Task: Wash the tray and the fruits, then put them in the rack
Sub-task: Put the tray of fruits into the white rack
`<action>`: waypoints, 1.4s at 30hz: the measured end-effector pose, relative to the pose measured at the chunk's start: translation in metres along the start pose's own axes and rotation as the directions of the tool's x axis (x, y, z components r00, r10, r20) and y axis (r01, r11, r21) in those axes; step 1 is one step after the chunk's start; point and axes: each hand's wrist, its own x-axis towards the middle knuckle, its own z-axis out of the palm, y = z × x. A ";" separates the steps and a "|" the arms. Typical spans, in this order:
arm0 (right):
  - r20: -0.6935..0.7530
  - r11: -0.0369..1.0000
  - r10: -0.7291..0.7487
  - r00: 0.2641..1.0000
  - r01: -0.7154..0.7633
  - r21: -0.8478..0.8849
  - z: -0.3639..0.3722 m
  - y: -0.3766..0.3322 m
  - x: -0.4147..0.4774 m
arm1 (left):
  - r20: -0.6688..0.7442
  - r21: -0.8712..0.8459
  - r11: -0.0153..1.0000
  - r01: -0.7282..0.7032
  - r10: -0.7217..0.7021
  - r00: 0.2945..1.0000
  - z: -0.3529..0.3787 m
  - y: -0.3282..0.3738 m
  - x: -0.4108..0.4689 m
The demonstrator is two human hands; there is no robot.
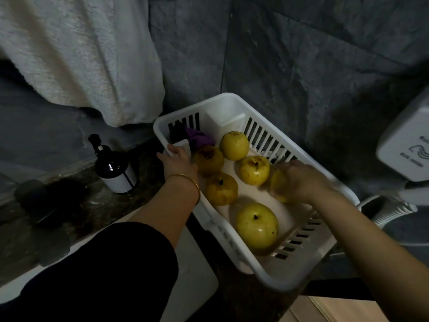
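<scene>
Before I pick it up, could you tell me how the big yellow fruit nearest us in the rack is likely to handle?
The big yellow fruit is round, so it probably rolls on the flat tray if nudged. Its skin shines, so it may be slippery. Being the largest there, it probably wants a whole hand.

A: What hangs up there?
B: A big white towel (81,54). Below it, on the counter (81,205), stands a dark bottle (115,169) with a pump and a white label.
A: And far right?
B: A white box (404,147) by the gray stone wall (290,54).
</scene>
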 end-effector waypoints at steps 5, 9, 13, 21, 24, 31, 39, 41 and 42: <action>-0.017 0.998 -0.033 0.999 0.032 -0.059 -0.001 -0.004 -0.010 | 0.001 -0.006 1.000 0.012 -0.012 1.000 0.002 0.001 0.001; 0.082 0.979 -0.042 0.996 0.057 -0.195 -0.006 -0.010 -0.023 | 0.003 -0.003 1.000 0.005 -0.005 1.000 0.002 0.001 0.002; 0.117 0.969 -0.024 0.993 0.052 -0.242 -0.005 -0.010 -0.028 | 0.006 0.000 1.000 -0.007 0.007 1.000 0.003 0.000 0.002; 0.184 0.958 -0.040 0.982 0.089 -0.272 -0.014 -0.012 -0.021 | 0.002 -0.054 0.999 -0.005 0.005 1.000 0.008 0.001 0.007; 0.067 0.989 -0.032 0.997 0.042 -0.143 -0.020 -0.020 -0.011 | 0.010 -0.068 0.998 0.002 -0.001 1.000 0.010 0.002 0.010; -0.158 0.983 -0.147 0.976 0.162 0.085 0.003 -0.048 0.035 | -0.033 0.050 0.998 -0.031 0.032 0.999 0.008 0.002 0.010; -0.004 0.985 -0.170 0.985 0.170 0.001 0.014 -0.053 0.061 | -0.060 0.019 0.999 -0.039 0.040 0.997 0.010 0.002 0.010; 0.021 0.984 -0.179 0.984 0.180 -0.010 0.010 -0.051 0.063 | -0.057 0.018 0.999 -0.039 0.039 0.998 0.010 0.002 0.011; 0.033 0.983 -0.182 0.983 0.183 -0.008 0.009 -0.051 0.065 | -0.053 0.017 0.999 -0.040 0.041 0.998 0.011 0.002 0.011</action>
